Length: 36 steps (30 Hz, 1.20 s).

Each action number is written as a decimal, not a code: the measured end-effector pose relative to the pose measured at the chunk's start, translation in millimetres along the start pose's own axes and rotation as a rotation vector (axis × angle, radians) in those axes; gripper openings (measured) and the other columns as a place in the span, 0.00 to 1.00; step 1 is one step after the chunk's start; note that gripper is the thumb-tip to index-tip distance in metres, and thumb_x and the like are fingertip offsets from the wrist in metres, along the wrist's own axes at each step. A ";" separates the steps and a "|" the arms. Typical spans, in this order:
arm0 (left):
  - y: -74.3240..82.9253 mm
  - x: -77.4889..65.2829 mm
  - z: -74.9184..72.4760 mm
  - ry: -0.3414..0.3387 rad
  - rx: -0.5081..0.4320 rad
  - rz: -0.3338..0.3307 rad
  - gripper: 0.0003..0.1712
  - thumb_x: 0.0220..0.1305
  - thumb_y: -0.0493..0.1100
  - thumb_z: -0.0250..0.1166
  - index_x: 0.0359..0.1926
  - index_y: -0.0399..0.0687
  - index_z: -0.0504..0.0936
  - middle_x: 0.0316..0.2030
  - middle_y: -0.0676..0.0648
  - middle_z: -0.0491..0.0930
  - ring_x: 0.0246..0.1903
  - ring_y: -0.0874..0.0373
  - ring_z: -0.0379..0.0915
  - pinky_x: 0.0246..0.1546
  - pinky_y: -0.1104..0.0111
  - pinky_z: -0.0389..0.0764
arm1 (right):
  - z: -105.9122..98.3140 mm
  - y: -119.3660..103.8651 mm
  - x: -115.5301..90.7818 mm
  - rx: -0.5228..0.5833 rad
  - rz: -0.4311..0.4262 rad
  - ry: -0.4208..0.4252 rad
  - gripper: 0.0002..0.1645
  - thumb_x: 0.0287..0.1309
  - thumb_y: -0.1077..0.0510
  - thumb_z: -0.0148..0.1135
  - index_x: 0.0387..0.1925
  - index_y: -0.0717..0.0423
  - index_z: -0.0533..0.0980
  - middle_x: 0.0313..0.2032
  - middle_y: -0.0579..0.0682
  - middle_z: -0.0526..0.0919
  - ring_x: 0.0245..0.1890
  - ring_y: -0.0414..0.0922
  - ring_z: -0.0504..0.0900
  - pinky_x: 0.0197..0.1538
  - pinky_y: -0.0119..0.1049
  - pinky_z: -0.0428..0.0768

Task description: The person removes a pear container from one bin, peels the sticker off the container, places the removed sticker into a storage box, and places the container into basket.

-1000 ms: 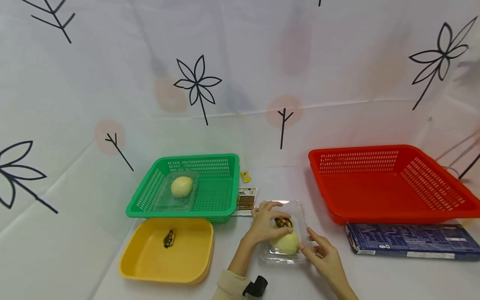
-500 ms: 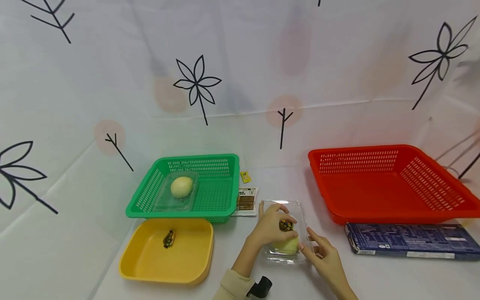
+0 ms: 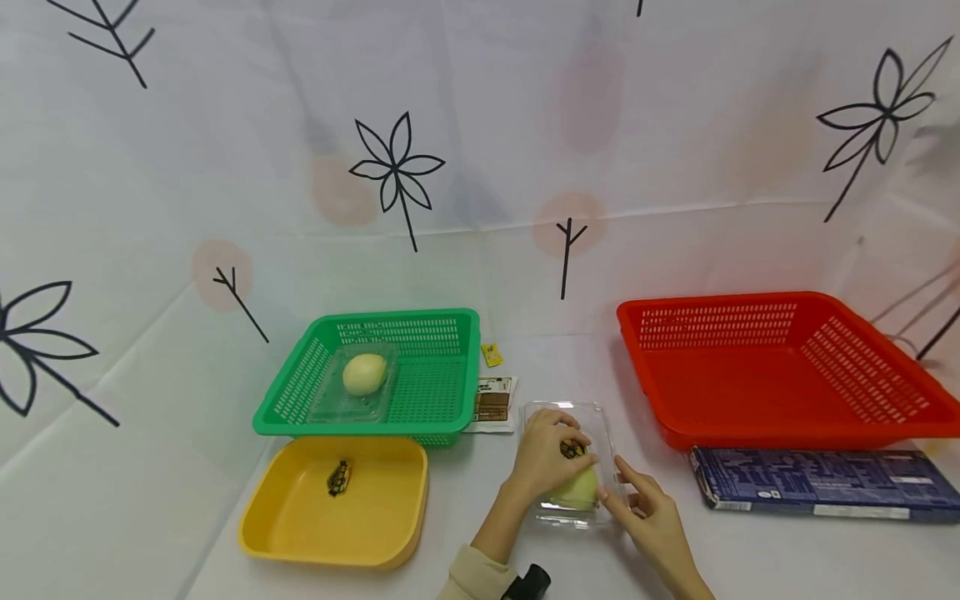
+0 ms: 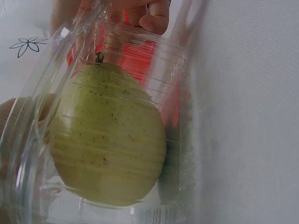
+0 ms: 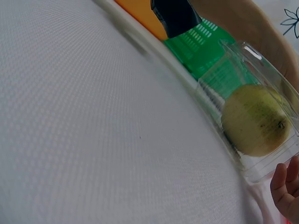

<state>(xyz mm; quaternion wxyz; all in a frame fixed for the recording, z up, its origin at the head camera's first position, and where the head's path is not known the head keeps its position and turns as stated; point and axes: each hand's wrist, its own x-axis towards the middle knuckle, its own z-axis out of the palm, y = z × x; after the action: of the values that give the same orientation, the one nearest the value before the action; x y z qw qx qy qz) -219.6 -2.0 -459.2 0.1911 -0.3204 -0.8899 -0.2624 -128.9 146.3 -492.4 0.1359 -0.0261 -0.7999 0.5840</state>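
Observation:
A hinged clear plastic box (image 3: 573, 522) sits on the white table with a pale green pear (image 4: 107, 135) inside. The pear's stem end shows in the left wrist view. My left hand (image 3: 545, 454) lies over the top of the box, its bent fingers and thumb close together above the pear. Just under these fingers a small black-and-yellow wrapped piece (image 3: 572, 448) shows, partly hidden. My right hand (image 3: 651, 517) holds the right edge of the box by thumb and index finger, the other fingers curled.
A green basket (image 3: 438, 425) holds another boxed pear (image 3: 364, 375). In front, a yellow tray (image 3: 375, 533) carries a black-and-gold wrapped piece (image 3: 339, 478). A brown-white packet (image 3: 492, 404) and yellow sachet (image 3: 491, 354) lie behind. A red basket (image 3: 720, 383) and flat blue box (image 3: 825, 483) stand right.
My left hand has slid a little to the right over the box, its fingers drawing in from the left edge. Box and right hand have stayed in place.

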 end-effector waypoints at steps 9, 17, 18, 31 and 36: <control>-1.2 -1.4 3.1 0.057 -0.066 -0.023 0.09 0.44 0.49 0.74 0.29 0.52 0.88 0.30 0.57 0.81 0.37 0.64 0.72 0.46 0.75 0.69 | 0.3 0.5 0.7 -0.011 0.000 0.007 0.32 0.52 0.64 0.66 0.60 0.68 0.69 0.43 0.61 0.76 0.25 0.34 0.73 0.25 0.29 0.73; -3.6 -7.6 5.4 0.127 -0.092 -0.059 0.11 0.45 0.48 0.74 0.30 0.49 0.87 0.29 0.55 0.80 0.35 0.63 0.70 0.40 0.75 0.69 | 0.6 0.5 0.5 -0.002 -0.011 0.010 0.32 0.52 0.65 0.67 0.59 0.67 0.70 0.43 0.61 0.76 0.26 0.34 0.74 0.25 0.29 0.74; -3.8 -8.6 6.0 0.141 -0.093 -0.068 0.11 0.46 0.48 0.74 0.30 0.48 0.87 0.29 0.54 0.79 0.35 0.63 0.70 0.39 0.75 0.70 | 0.6 0.5 0.4 -0.003 -0.011 0.012 0.32 0.51 0.65 0.67 0.59 0.67 0.70 0.43 0.61 0.76 0.26 0.34 0.74 0.25 0.29 0.73; -2.3 -21.9 5.5 0.355 0.014 -0.153 0.09 0.45 0.39 0.72 0.26 0.36 0.86 0.28 0.48 0.74 0.35 0.56 0.66 0.36 0.70 0.71 | 1.7 2.1 -0.1 0.008 -0.044 0.036 0.32 0.49 0.67 0.68 0.58 0.68 0.71 0.40 0.60 0.76 0.23 0.35 0.74 0.23 0.31 0.73; -0.8 -21.8 5.0 0.359 -0.021 -0.160 0.07 0.44 0.39 0.72 0.24 0.38 0.86 0.27 0.49 0.74 0.34 0.57 0.67 0.36 0.69 0.72 | 1.1 2.1 -0.1 0.006 -0.029 0.034 0.32 0.50 0.66 0.68 0.58 0.68 0.70 0.42 0.60 0.76 0.24 0.34 0.73 0.23 0.30 0.73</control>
<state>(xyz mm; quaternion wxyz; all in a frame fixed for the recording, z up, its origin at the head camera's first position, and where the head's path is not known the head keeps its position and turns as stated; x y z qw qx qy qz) -205.2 -9.8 -474.5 0.3219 -0.1989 -0.8614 -0.3388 -129.3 145.9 -494.7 0.1581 -0.0238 -0.7961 0.5836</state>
